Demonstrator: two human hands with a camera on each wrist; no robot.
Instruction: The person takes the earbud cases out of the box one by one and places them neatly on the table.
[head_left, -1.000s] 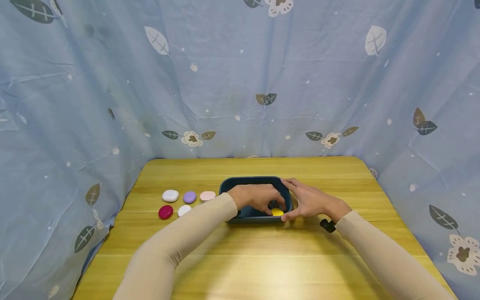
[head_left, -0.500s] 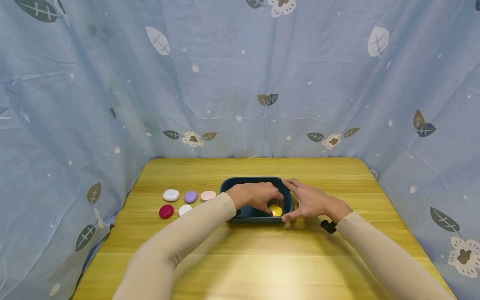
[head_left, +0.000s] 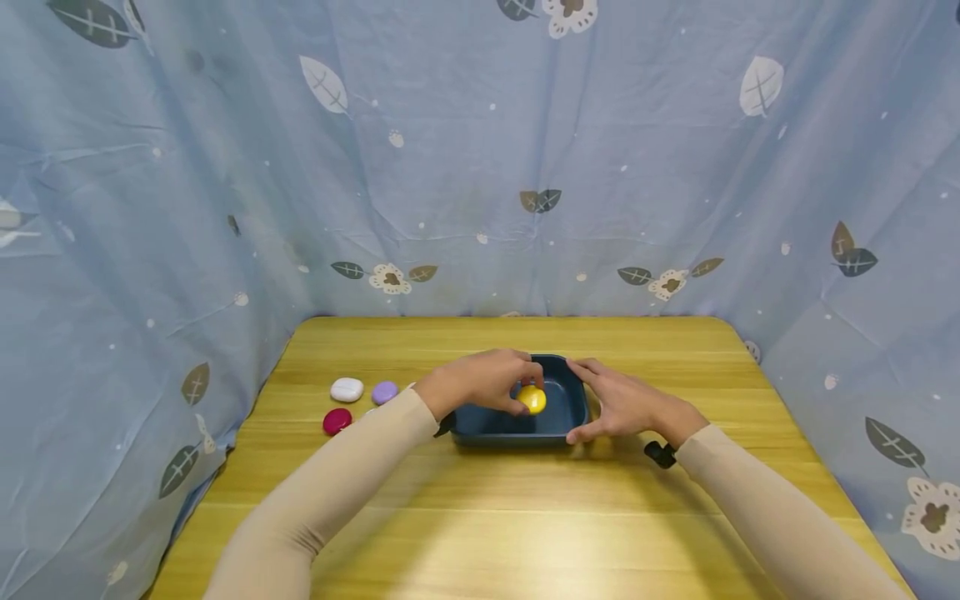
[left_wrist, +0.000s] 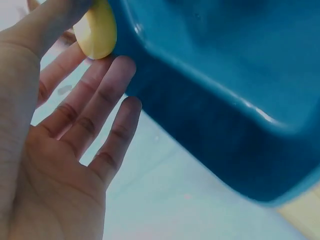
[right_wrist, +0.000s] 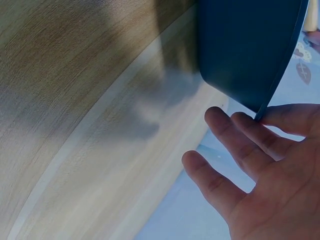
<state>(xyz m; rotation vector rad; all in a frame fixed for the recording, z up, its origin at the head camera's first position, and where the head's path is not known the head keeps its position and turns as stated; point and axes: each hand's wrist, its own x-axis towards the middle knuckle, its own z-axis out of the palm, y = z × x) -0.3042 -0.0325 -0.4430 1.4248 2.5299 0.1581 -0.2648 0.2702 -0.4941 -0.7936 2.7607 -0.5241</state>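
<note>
A smooth yellow bar of soap [head_left: 532, 400] is pinched in the fingertips of my left hand [head_left: 487, 379], over the inside of a dark blue rectangular box [head_left: 517, 439]. The left wrist view shows thumb and fingertips on the yellow soap [left_wrist: 100, 32], with the outer fingers nearly straight beside the box. At the box's right end, my right hand [head_left: 626, 402] holds it, thumb at the near corner and index finger at the far corner. In the right wrist view the index finger meets the rim corner, while the other fingers stand apart from the wall.
Left of the box lie a white oval soap [head_left: 347, 389], a purple soap [head_left: 385, 392] and a red soap [head_left: 337, 421]. My left sleeve [head_left: 330, 483] mostly covers other pale soaps there. Leaf-patterned blue curtains [head_left: 465, 167] surround the wooden table [head_left: 525, 517] at the back and sides.
My left hand has moved left and up with the yellow soap, from the box's near right corner toward its middle. The right hand has stayed at the box's right end.
</note>
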